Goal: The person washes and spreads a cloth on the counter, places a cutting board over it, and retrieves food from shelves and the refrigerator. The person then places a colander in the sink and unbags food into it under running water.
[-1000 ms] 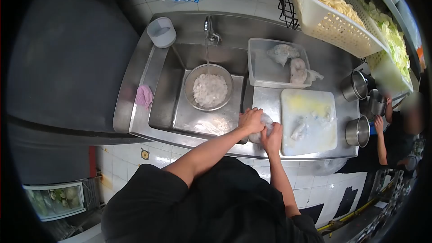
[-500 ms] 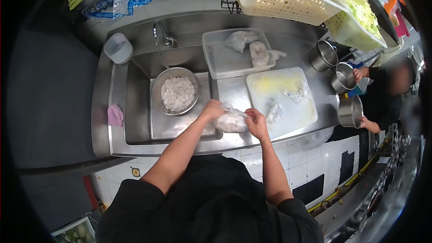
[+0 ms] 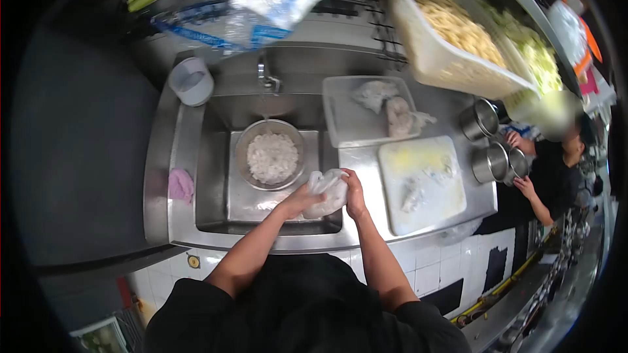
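A clear plastic bag (image 3: pixel 330 197) with pale, whitish contents hangs between my hands over the right front part of the sink (image 3: pixel 216 206). My left hand (image 3: pixel 299 200) grips its left side, fingers partly hidden by the plastic. On the bag's right edge, my right hand (image 3: pixel 354 195) is closed round the film. Just to the left, a metal bowl (image 3: pixel 241 168) stands in the sink, filled with small whitish pieces (image 3: pixel 271 157) of food whose kind I cannot make out for certain. The faucet (image 3: pixel 265 78) is behind the bowl.
Right of the sink, a clear plastic bin (image 3: pixel 337 132) holds bagged food, near a white cutting board (image 3: pixel 432 206) with crumpled plastic. Metal pots (image 3: pixel 487 162) stand farther right by a co-worker's hands. Baskets of noodles (image 3: pixel 451 23) and cut vegetables overhang the back. A pink cloth (image 3: pixel 181 185) lies left.
Both my hands have carried the bag left, from the counter edge to over the sink, and tilted it up. The view has shifted. The co-worker has brought pots together.
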A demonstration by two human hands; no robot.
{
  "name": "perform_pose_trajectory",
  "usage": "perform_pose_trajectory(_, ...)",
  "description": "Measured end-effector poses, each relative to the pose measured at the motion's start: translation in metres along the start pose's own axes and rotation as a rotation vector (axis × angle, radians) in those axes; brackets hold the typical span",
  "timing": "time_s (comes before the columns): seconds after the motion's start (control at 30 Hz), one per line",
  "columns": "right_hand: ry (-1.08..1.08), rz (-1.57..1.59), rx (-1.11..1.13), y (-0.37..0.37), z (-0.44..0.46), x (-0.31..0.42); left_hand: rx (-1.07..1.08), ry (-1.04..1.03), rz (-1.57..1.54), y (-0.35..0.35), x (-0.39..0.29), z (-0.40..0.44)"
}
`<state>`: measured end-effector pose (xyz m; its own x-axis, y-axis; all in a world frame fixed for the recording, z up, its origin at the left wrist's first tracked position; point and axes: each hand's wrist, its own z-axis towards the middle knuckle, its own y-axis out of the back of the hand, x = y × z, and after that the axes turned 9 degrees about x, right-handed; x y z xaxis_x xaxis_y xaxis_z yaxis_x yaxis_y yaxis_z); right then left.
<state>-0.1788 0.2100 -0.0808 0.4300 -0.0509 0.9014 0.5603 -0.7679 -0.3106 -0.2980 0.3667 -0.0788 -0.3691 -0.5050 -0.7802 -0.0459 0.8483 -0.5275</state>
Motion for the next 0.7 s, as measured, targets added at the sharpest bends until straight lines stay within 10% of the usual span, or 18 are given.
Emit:
perform_pose_trajectory(0.13,-0.307,0.426,0.191,-0.065,0.054,-0.018,-0.094,-0.048,-0.089,0.037,-0.026,-0.022)
perform_pose_trajectory(0.37,-0.317,0.272,0.023,-0.15,0.118,-0.13,-0.44,0.129,-0.064,0.143,-0.045,-0.008)
perform_pose_trajectory(0.5,-0.397,0.289,-0.118,-0.168,0.144,-0.162,-0.724,0.258,0.49,0.189,-0.026,0.019)
perform_pose_trajectory(0.7,-0.456,0.219,-0.232,-0.174,0.156,-0.179,-0.606,0.321,0.742,0.259,0.026,0.049)
